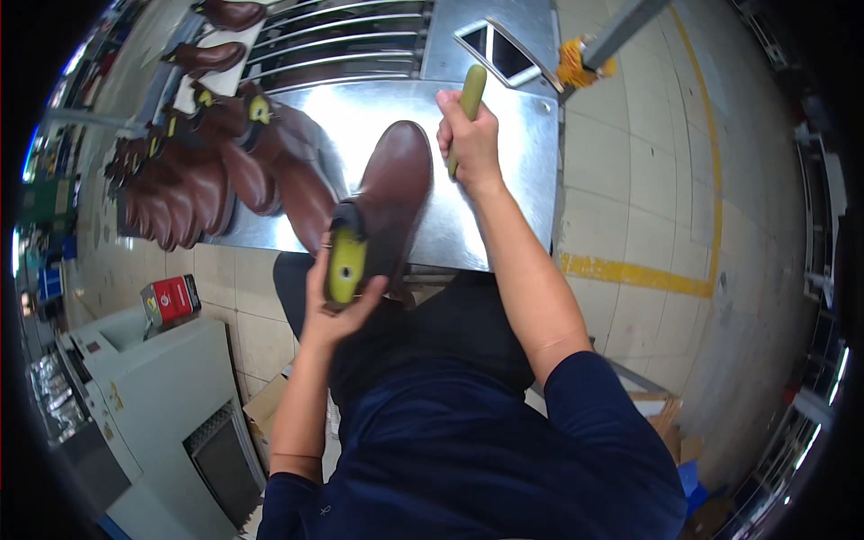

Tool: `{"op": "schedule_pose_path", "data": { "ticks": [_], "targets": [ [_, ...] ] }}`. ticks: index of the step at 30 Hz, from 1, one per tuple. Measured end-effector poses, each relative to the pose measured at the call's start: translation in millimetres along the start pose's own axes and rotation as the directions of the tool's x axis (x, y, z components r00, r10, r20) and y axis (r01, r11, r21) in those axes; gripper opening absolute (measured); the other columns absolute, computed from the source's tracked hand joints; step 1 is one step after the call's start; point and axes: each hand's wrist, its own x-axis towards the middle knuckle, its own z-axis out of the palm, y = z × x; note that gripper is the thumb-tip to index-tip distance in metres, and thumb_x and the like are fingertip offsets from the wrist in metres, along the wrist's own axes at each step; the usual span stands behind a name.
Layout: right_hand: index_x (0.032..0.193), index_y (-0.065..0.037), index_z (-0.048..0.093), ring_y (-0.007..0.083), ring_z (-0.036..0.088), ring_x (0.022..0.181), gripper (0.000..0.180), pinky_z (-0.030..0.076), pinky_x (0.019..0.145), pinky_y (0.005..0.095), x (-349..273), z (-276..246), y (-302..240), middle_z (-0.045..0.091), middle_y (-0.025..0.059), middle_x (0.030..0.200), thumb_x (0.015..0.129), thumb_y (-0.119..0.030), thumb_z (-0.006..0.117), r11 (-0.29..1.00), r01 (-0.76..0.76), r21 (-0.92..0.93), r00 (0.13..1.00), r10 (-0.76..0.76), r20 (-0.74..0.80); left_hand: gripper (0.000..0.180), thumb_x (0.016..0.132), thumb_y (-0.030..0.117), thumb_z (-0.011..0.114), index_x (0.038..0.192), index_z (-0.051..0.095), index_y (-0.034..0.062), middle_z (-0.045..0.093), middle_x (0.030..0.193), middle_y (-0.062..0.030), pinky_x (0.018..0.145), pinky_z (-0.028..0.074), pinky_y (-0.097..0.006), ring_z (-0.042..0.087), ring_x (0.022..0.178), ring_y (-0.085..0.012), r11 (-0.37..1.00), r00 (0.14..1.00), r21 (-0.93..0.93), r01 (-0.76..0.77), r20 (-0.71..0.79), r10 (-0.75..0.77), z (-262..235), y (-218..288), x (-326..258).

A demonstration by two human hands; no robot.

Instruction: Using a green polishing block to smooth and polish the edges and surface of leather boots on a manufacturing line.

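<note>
Just above the near edge of the metal table (517,211), my left hand (335,315) grips a brown leather boot (396,180) by its heel end. Its toe points away from me, and something yellow-green shows in its opening. To the right of the toe, my right hand (475,148) is closed round an olive-green stick-like tool (473,90). The tool stands nearly upright and apart from the boot; its working end is too small to tell. Left of the held boot, another brown boot (297,193) lies on the table.
Several brown boots (202,189) stand in a row on the table's left, with more shoes (211,58) behind. Metal bars (333,40) run along the back. A white phone-like device (508,56) lies far right, near a post (625,31). A grey machine (166,405) stands lower left.
</note>
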Motion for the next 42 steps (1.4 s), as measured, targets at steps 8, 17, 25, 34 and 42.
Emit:
{"op": "schedule_pose_path", "data": {
  "ticks": [8,17,25,34,42],
  "targets": [
    [0.115,0.000,0.061,0.0111,0.050,0.048,0.036,0.040,0.043,0.0274,-17.6,-64.6,-48.4,0.049,0.0005,0.060,0.093,-0.026,0.074,0.981,0.041,0.188,0.998,-0.032,-0.053,0.088,0.075,0.006,0.086,0.151,0.043,-0.0057,0.042,0.158,-0.0245,0.119,0.031,-0.042,0.042,0.146,-0.0322,0.936,0.908,-0.327,0.128,0.418,0.021,-25.8,13.9,46.4],
    [0.094,-0.004,0.059,0.0122,0.042,0.041,0.023,0.035,0.038,0.0280,-22.7,-84.7,-51.5,0.040,-0.0004,0.053,0.102,-0.025,0.061,0.908,-0.005,0.419,0.988,0.069,-0.136,0.099,0.075,0.011,0.091,0.155,0.035,-0.0060,0.045,0.156,-0.0211,0.119,0.035,-0.041,0.047,0.141,-0.0287,0.926,0.921,-0.317,0.205,0.382,-0.074,-3.7,1.0,44.2],
    [0.088,-0.003,0.058,0.0096,0.042,0.040,0.023,0.033,0.038,0.0272,-28.1,-89.0,-44.8,0.042,-0.0007,0.053,0.096,-0.021,0.070,0.847,0.039,0.530,0.989,0.044,-0.143,0.096,0.081,0.016,0.084,0.157,0.030,-0.0056,0.048,0.152,-0.0204,0.119,0.035,-0.042,0.049,0.140,-0.0312,0.927,0.916,-0.297,0.228,0.388,-0.100,-3.3,-4.0,42.7],
    [0.085,-0.006,0.055,0.0106,0.042,0.044,0.031,0.033,0.041,0.0270,6.4,-60.9,-29.1,0.042,-0.0018,0.055,0.097,-0.030,0.072,0.863,0.079,0.500,0.986,0.005,-0.166,0.092,0.087,0.027,0.079,0.157,0.027,-0.0027,0.041,0.155,-0.0204,0.122,0.029,-0.043,0.040,0.145,-0.0349,0.914,0.857,0.247,0.322,0.335,-0.392,29.9,18.4,-24.5],
    [0.084,-0.009,0.054,0.0143,0.044,0.048,0.035,0.035,0.045,0.0298,12.7,-70.0,-30.8,0.041,0.0001,0.056,0.100,-0.037,0.069,0.844,-0.011,0.536,0.997,0.047,-0.053,0.112,0.082,0.025,0.084,0.160,0.010,-0.0030,0.038,0.155,-0.0240,0.120,0.031,-0.047,0.042,0.144,-0.0364,0.946,0.950,-0.152,0.286,0.176,-0.259,71.1,58.1,-5.9]
  ]
}}
